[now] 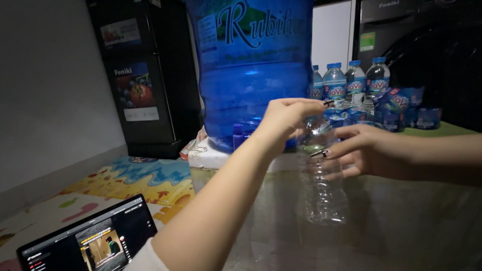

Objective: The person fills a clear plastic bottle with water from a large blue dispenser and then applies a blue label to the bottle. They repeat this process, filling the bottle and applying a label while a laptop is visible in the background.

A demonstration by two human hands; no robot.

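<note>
A clear, empty plastic bottle (324,193) stands upright on a glass-topped table (401,226). My left hand (286,118) pinches the top of the bottle, fingers closed around its neck. My right hand (369,150) reaches in from the right and holds the bottle's upper body, fingers spread around it. Directly behind the bottle stands a big blue water jug (251,70), with a small blue tap (243,131) low on its front.
Several small capped water bottles (346,80) and blue wrapped packs (406,108) sit behind to the right. A dark fridge (143,75) stands at the back left. An open laptop (90,241) lies on a colourful play mat (135,180) at lower left.
</note>
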